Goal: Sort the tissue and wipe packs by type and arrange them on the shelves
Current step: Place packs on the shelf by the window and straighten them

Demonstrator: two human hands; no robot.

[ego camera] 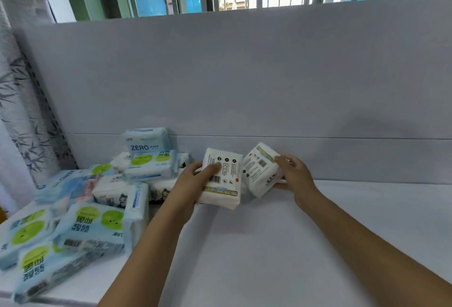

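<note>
My left hand (195, 177) grips a white tissue pack (223, 190) with a barcode and black icons, its thumb across the printed face. My right hand (294, 174) holds a second white tissue pack (256, 172), tilted, just right of the first. Both packs sit near the middle of the white shelf (269, 245), close to the back panel. A jumbled pile fills the left side: blue wipe packs with green circles (90, 223), a blue "ZERO" pack (146, 141) on top at the back, and white tissue packs with dark cartoon prints (111, 191).
A pale grey back panel (244, 74) rises behind the shelf, with a barred window above it. A patterned curtain (22, 101) hangs at the far left. The shelf's front edge runs along the bottom left.
</note>
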